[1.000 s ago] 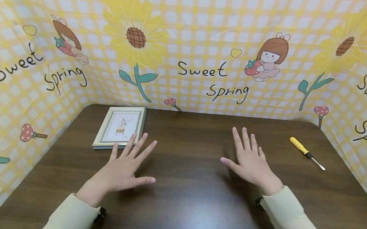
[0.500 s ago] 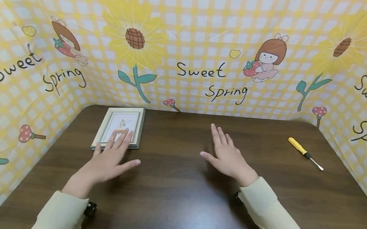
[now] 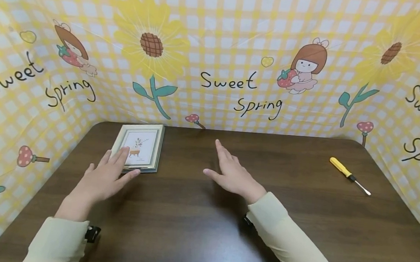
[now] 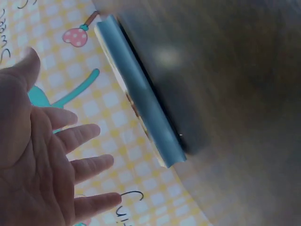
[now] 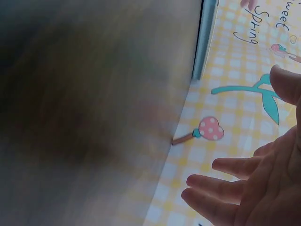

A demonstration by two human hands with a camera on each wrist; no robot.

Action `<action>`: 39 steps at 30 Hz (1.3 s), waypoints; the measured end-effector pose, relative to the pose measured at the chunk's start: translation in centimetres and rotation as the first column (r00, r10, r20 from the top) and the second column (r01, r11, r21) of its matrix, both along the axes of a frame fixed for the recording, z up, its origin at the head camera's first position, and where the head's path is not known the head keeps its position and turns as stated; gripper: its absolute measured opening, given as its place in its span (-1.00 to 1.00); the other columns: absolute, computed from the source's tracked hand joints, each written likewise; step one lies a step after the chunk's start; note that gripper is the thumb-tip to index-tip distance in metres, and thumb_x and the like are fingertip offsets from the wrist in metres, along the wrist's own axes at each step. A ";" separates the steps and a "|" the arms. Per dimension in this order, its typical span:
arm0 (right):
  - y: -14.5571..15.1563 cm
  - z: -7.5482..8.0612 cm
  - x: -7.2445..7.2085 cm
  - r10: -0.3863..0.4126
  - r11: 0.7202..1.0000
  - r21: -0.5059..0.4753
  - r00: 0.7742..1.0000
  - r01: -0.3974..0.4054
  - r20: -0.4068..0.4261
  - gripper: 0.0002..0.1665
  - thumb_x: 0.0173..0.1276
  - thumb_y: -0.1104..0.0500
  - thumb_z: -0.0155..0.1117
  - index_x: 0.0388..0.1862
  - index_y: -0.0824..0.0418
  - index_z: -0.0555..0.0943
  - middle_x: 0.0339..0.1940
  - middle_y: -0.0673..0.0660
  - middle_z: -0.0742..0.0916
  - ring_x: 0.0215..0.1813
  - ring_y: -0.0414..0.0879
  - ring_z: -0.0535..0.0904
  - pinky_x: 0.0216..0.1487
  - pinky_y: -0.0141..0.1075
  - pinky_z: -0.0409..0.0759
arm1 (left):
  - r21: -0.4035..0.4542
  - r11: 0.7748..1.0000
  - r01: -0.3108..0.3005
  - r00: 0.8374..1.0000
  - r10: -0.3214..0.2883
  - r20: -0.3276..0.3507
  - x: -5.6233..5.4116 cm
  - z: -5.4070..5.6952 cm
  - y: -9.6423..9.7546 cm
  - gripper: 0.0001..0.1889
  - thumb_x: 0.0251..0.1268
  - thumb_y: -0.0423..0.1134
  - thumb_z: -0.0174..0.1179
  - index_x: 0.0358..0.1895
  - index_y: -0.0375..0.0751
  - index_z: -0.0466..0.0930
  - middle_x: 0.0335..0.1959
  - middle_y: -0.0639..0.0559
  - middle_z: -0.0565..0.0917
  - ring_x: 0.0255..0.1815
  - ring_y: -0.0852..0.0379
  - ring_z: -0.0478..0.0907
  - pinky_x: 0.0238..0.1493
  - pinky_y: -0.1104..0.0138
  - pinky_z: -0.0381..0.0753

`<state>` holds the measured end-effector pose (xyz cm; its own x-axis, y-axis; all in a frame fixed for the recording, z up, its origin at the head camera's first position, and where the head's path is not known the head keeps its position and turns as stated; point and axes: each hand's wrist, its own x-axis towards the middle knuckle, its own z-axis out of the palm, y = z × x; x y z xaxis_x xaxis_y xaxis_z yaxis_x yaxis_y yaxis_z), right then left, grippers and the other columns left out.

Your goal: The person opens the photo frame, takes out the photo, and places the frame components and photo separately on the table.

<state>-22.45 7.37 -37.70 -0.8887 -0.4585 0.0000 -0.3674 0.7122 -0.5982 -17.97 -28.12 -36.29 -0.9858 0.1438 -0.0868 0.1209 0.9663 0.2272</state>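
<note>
A cream picture frame [image 3: 152,146] with a potted-plant print lies flat on the dark wooden table at the back left. My left hand [image 3: 100,179], fingers spread, is over the frame's near left corner and overlaps it in the head view. In the left wrist view the blue-grey side of the picture frame [image 4: 141,94] shows beyond the extended fingers of the left hand [image 4: 51,160], with a gap between. To the right of the frame, my right hand [image 3: 234,174] hovers over the middle of the table, fingers straight and thumb apart, holding nothing. The right wrist view shows part of the picture frame [image 5: 204,42].
A screwdriver [image 3: 348,174] with a yellow handle lies at the right of the table [image 3: 194,229], its metal tip toward the near right. A yellow checked cloth [image 3: 218,32] with flower prints hangs round the back and both sides.
Both hands have moved left: the left hand from the frame's near right to its left corner, the right hand from near the screwdriver toward the frame. The frame and screwdriver stay put.
</note>
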 end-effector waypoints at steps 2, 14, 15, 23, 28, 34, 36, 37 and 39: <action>-0.7 -0.2 -0.2 0.008 1.000 -0.023 1.000 -0.008 0.021 0.07 0.50 -0.26 0.06 0.64 0.04 -0.34 0.67 0.14 0.00 0.63 0.27 -0.03 0.57 0.17 0.01 | -0.016 1.000 -0.006 1.000 0.006 -0.023 -0.4 -0.2 -0.4 -0.05 0.47 0.40 -0.27 0.61 -0.22 -0.29 0.60 -0.36 -0.05 0.53 -0.55 -0.14 0.21 -0.53 0.06; -3.9 -1.0 -1.6 0.008 0.995 -0.096 0.993 0.003 0.114 -0.06 0.53 -0.14 0.08 0.65 0.10 -0.14 0.65 0.17 0.12 0.64 0.18 0.00 0.60 0.09 -0.03 | 0.035 0.982 -0.185 0.983 0.184 0.022 -2.1 -0.3 -2.5 -0.07 0.52 0.31 -0.33 0.57 -0.39 -0.36 0.49 -0.61 -0.05 0.33 -0.71 0.10 0.10 -0.47 0.28; -4.2 -1.1 -1.8 0.006 0.995 -0.100 0.994 0.006 0.111 -0.08 0.53 -0.12 0.08 0.65 0.12 -0.11 0.64 0.18 0.14 0.64 0.18 0.03 0.60 0.08 -0.02 | 0.037 0.979 -0.199 0.980 0.197 0.040 -2.2 -0.3 -2.5 -0.07 0.53 0.29 -0.33 0.56 -0.41 -0.38 0.48 -0.62 -0.05 0.30 -0.72 0.13 0.10 -0.46 0.29; -7.0 -1.4 -2.8 0.022 0.978 -0.208 0.989 0.008 0.145 -0.19 0.54 -0.01 0.11 0.60 0.21 0.05 0.50 0.31 0.39 0.51 0.16 0.32 0.49 0.02 0.28 | 0.047 0.959 -0.278 0.954 0.270 0.129 -3.1 -0.1 -3.0 -0.12 0.57 0.16 -0.31 0.52 -0.50 -0.44 0.42 -0.70 -0.03 0.30 -0.72 0.12 0.15 -0.42 0.29; -8.6 -1.5 -2.7 0.020 0.976 -0.217 0.987 0.015 0.159 -0.25 0.54 -0.01 0.12 0.57 0.17 0.15 0.43 0.27 0.49 0.46 0.12 0.39 0.45 -0.01 0.35 | 0.051 0.959 -0.280 0.952 0.270 0.147 -3.5 -0.2 -3.2 -0.14 0.56 0.08 -0.28 0.49 -0.59 -0.41 0.39 -0.74 -0.02 0.33 -0.70 0.09 0.23 -0.40 0.25; -9.8 -1.8 -2.4 0.020 0.985 -0.175 0.987 0.008 0.162 -0.28 0.53 -0.03 0.12 0.55 0.15 0.20 0.35 0.22 0.57 0.44 0.12 0.42 0.42 -0.03 0.39 | 0.028 0.964 -0.263 0.955 0.256 0.149 -3.7 -0.4 -3.1 -0.16 0.55 0.01 -0.25 0.43 -0.75 -0.28 0.34 -0.75 0.10 0.31 -0.66 0.18 0.24 -0.35 0.30; -10.2 -1.9 -2.5 0.022 0.983 -0.185 0.984 0.012 0.177 -0.29 0.53 -0.04 0.12 0.55 0.14 0.21 0.34 0.22 0.58 0.42 0.11 0.44 0.41 -0.04 0.40 | 0.025 0.968 -0.250 0.961 0.245 0.130 -3.8 -0.5 -3.0 -0.19 0.55 -0.03 -0.23 0.42 -0.78 -0.23 0.32 -0.75 0.13 0.29 -0.66 0.20 0.23 -0.34 0.31; -10.4 -1.9 -2.5 0.026 0.981 -0.193 0.983 0.010 0.183 -0.29 0.53 -0.03 0.13 0.55 0.14 0.21 0.34 0.23 0.58 0.41 0.10 0.45 0.41 -0.05 0.40 | 0.027 0.969 -0.244 0.963 0.240 0.122 -3.9 -0.6 -2.9 -0.20 0.54 -0.05 -0.23 0.41 -0.78 -0.21 0.32 -0.75 0.14 0.29 -0.65 0.21 0.23 -0.33 0.31; -10.8 -2.0 -2.7 0.035 0.980 -0.199 0.982 0.003 0.188 -0.29 0.53 -0.03 0.13 0.55 0.13 0.20 0.33 0.23 0.58 0.39 0.08 0.48 0.40 -0.07 0.41 | 0.028 0.972 -0.232 0.968 0.228 0.103 -4.1 -0.7 -2.9 -0.24 0.52 -0.09 -0.21 0.40 -0.80 -0.16 0.29 -0.76 0.17 0.28 -0.65 0.23 0.22 -0.33 0.33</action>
<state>-25.13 -3.42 -39.68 -0.8736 -0.4807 -0.0758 -0.2444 0.5680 -0.7859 -22.03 -30.99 -37.03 -0.9796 -0.0801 -0.1842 -0.1280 0.9556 0.2652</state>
